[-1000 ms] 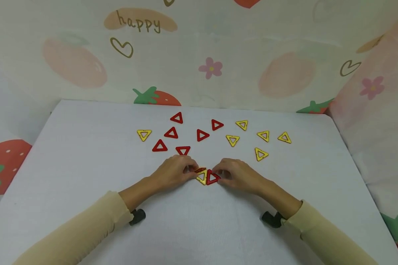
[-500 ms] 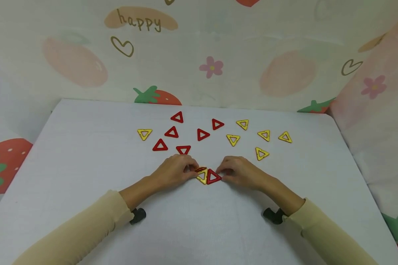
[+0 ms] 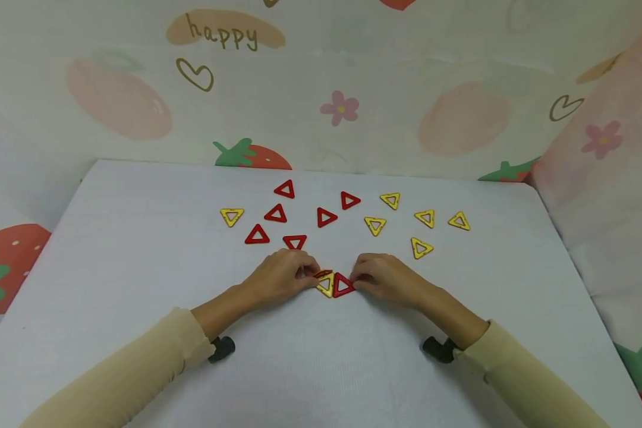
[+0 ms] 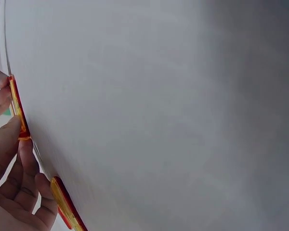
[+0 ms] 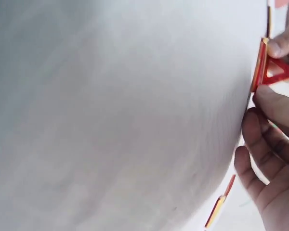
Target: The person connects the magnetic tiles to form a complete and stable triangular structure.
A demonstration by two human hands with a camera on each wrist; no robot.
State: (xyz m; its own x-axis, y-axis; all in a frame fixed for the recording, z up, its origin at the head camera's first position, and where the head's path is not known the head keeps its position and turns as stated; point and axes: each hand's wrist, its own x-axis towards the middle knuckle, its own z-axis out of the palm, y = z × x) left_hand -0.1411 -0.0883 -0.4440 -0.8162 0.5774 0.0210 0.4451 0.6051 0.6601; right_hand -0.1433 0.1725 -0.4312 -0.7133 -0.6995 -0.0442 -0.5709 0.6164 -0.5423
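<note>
A yellow triangular magnetic tile (image 3: 326, 286) and a red triangular magnetic tile (image 3: 342, 286) lie edge to edge in front of me in the head view. Along the yellow tile's upper edge a second red tile (image 3: 324, 273) stands tilted up. My left hand (image 3: 285, 274) grips the left corner, its thumb by the yellow tile and its fingers at the tilted one. From the other side, my right hand (image 3: 390, 280) pinches the flat red tile's right corner between thumb and fingers. In the right wrist view, the raised red tile (image 5: 281, 71) shows between both hands.
Several loose red triangles (image 3: 257, 235) lie on the white table (image 3: 321, 368), behind and left of the hands. Several yellow triangles (image 3: 421, 248) are spread at the back right, and one yellow triangle (image 3: 232, 217) lies at the left. A patterned cloth backdrop (image 3: 299, 89) rises behind.
My right hand has slid from the flat red tile's upper edge to its right corner, first outward, then slightly back left. The left hand has kept its hold in place.
</note>
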